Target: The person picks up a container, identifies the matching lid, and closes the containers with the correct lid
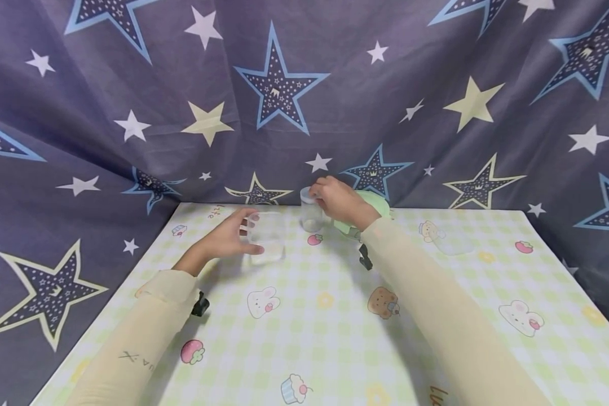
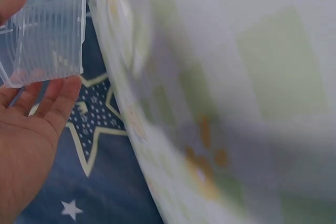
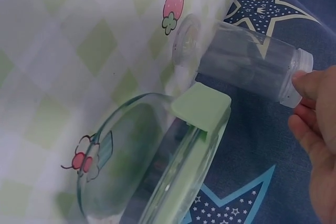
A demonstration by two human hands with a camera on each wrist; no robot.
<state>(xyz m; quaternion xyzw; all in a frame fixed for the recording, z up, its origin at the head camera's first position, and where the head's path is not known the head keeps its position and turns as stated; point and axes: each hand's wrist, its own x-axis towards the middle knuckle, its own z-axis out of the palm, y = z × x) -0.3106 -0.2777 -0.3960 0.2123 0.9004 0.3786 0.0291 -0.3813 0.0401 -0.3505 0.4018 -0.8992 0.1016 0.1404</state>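
Note:
My left hand point(image 1: 228, 237) grips a clear plastic box point(image 1: 271, 230), thumb on the near side and fingers on the far side. Ribbed walls show on this box point(image 2: 50, 30) in the left wrist view. To the right of it, my right hand point(image 1: 337, 200) pinches the white lid point(image 3: 298, 77) of a clear cylindrical jar point(image 1: 312, 217). The jar is upright at the table's back, its base right by the tabletop, and nothing shows inside. Beside the right hand is a clear container with a light green lid point(image 3: 202, 106), partly hidden by the hand and sleeve in the head view.
A flat transparent piece point(image 1: 454, 243) lies on the table right of my right forearm. The green-checked tablecloth point(image 1: 304, 332) bears printed animals and fruit. A dark star-patterned curtain point(image 1: 304, 152) hangs right behind the table's back edge.

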